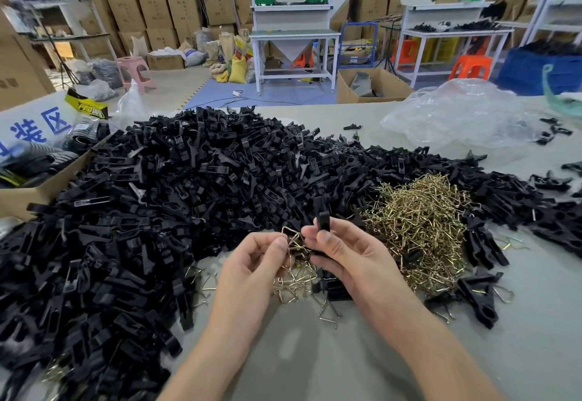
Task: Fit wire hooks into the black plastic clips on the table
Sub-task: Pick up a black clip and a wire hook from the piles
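- hands close together above the table [315, 356]: left hand [252, 263] pinches one wire hook [292, 237], right hand [345, 254] grips one black clip [322, 215] upright
- one clip heap [189, 180], one hook pile [422, 227], pieces uncountable

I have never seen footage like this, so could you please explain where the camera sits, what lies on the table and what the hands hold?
There is no machine here. The one picture comes from a camera worn on a person's head, looking down at their own bare hands. The left hand pinches a wire hook. The right hand holds a black clip upright. On the grey table lie a big heap of clips, a pile of hooks and a clear bag. A cardboard box stands at the left.
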